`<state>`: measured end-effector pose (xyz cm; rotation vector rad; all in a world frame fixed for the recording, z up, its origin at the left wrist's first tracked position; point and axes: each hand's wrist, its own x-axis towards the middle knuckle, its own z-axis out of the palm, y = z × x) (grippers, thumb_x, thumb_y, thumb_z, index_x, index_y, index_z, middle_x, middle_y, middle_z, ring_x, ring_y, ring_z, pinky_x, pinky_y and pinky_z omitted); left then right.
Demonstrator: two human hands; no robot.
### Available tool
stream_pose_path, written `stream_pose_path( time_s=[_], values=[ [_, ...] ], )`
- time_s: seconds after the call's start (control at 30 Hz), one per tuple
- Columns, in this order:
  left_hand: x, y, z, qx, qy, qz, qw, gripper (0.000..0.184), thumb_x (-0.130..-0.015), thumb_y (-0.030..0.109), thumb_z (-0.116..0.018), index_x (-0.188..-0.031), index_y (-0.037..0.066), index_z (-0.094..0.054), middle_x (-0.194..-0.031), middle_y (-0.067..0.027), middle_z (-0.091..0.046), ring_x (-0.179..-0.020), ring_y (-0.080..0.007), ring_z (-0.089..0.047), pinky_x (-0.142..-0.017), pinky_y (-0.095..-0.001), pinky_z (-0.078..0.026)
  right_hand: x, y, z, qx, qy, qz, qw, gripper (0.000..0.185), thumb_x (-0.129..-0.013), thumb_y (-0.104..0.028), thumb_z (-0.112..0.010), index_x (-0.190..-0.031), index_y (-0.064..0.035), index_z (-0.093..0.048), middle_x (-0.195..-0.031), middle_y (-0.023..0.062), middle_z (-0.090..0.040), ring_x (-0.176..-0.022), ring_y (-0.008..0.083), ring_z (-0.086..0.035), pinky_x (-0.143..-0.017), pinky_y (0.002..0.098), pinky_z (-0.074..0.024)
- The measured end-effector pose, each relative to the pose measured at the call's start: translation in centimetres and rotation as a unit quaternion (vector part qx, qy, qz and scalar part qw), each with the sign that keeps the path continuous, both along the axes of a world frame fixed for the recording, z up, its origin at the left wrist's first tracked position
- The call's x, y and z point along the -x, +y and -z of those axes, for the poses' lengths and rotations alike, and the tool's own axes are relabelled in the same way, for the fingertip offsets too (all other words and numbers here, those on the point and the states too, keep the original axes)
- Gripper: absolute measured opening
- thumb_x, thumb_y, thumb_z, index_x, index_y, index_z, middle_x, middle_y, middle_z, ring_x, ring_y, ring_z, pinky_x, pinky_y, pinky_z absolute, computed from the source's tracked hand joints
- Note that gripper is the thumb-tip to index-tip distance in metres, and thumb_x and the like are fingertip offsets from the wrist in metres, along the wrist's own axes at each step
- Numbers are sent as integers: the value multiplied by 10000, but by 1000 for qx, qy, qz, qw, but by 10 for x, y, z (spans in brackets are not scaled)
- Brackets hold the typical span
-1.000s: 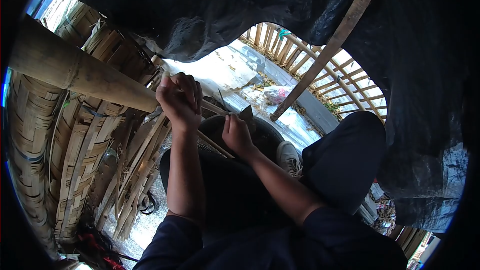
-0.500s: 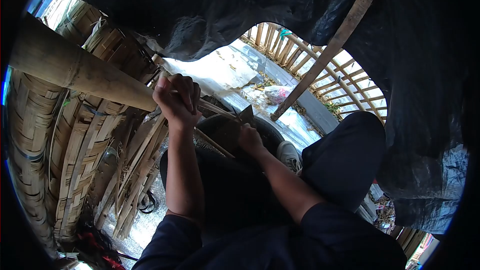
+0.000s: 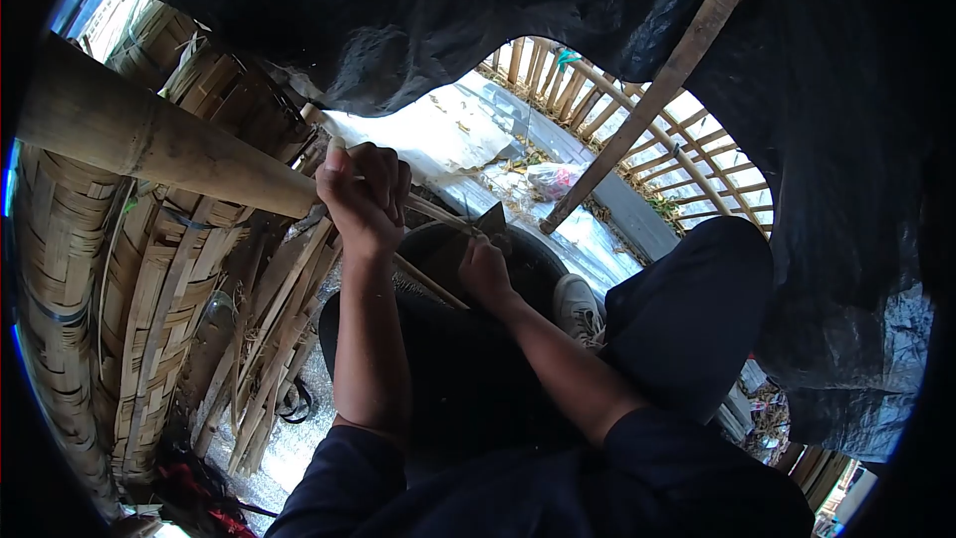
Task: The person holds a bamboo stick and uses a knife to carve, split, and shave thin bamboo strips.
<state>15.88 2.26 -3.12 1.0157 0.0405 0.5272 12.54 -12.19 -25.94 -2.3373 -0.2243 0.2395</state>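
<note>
My left hand (image 3: 363,197) is a closed fist, raised at the end of the large bamboo pole and gripping pale bamboo strips (image 3: 434,211). These run from the fist down to the right hand. My right hand (image 3: 486,271) is closed low between my knees, beside a dark, pointed knife blade (image 3: 488,220). The strips meet the blade just above its thumb. The handle is hidden inside that fist. A second thin bamboo stick (image 3: 428,281) lies below the strips, in front of my lap.
A thick bamboo pole (image 3: 159,144) juts in from the left, above woven bamboo (image 3: 70,269) and loose slats (image 3: 264,369). Black sheeting (image 3: 398,30) hangs overhead and at the right. A wooden stick (image 3: 652,90) slants down near a bamboo fence (image 3: 687,154). My shoe (image 3: 575,307) rests ahead.
My left fist has shifted slightly right and down, nearer the right hand. The right hand has moved slightly left. Both stay closed, and the view has tilted a little.
</note>
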Motion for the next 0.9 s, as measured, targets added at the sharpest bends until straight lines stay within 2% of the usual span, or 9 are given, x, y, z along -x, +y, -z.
stream_pose_path(
  time_s=[0.13, 0.2, 0.3, 0.4, 0.43, 0.5, 0.67, 0.8, 0.9],
  values=[
    [1, 1, -4, -9, 3, 1, 1000, 620, -889, 508, -394, -418, 113, -310, -361, 15, -252, -302, -84, -248, -322, -232, -180, 1, -21, 14, -27, 6, -17, 999, 267, -926, -194, -404, -927, 46, -521, -750, 283, -619, -746, 443, -621, -661, 500, -516],
    [2, -1, -5, -1, 1, 8, 1000, 620, -891, 502, -396, -418, 111, -309, -361, 15, -252, -303, -83, -248, -323, -232, -181, 4, -41, 21, 55, 89, -25, 994, 244, -931, -184, -419, -869, 37, -502, -737, 292, -599, -701, 441, -613, -599, 500, -489],
    [0, -1, -4, -18, -18, 14, 1000, 618, -897, 495, -387, -418, 111, -311, -360, 14, -251, -304, -83, -250, -325, -230, -181, -1, -10, 16, 1, 20, 13, 1000, 244, -934, -187, -413, -882, 38, -494, -745, 290, -603, -713, 453, -607, -614, 508, -489],
    [1, 2, -1, -11, -12, -1, 1000, 623, -899, 501, -384, -419, 110, -312, -361, 9, -261, -304, -84, -254, -326, -226, -181, 3, -1, -10, -46, 14, 6, 999, 258, -937, -193, -408, -875, 39, -504, -758, 298, -602, -743, 459, -604, -655, 515, -493],
    [1, 4, -2, -2, -4, -7, 1000, 629, -899, 508, -385, -420, 106, -313, -364, 7, -265, -307, -86, -255, -328, -227, -184, 7, -14, 4, -46, 14, 5, 999, 258, -937, -193, -408, -875, 39, -504, -758, 298, -602, -743, 459, -604, -655, 515, -493],
    [1, 4, -4, 6, 1, -9, 1000, 636, -899, 516, -385, -420, 102, -314, -366, 5, -268, -309, -88, -256, -330, -228, -186, 15, -46, 33, 48, 85, -25, 995, 282, -939, -203, -401, -867, 43, -519, -746, 296, -605, -746, 460, -605, -655, 512, -500],
    [1, -6, -3, -30, -13, -4, 999, 640, -894, 525, -425, -427, 105, -298, -370, 7, -268, -316, -84, -263, -327, -224, -189, 13, -37, 42, 48, 96, -21, 994, 301, -939, -214, -402, -849, 42, -532, -744, 295, -610, -741, 455, -613, -657, 501, -506],
    [-1, -5, 1, -7, -9, -9, 1000, 639, -884, 540, -447, -437, 107, -302, -382, 7, -282, -325, -86, -286, -327, -226, -193, -3, -24, 22, 30, 63, -36, 997, 303, -937, -213, -401, -871, 41, -551, -790, 307, -606, -782, 452, -611, -699, 492, -503],
    [1, -2, 4, -11, -9, -3, 1000, 630, -882, 536, -448, -442, 111, -299, -384, 7, -287, -325, -85, -284, -324, -224, -196, -14, -3, -36, -17, 48, -31, 998, 308, -936, -209, -393, -923, 46, -564, -861, 318, -599, -858, 444, -600, -738, 486, -494]
  ],
)
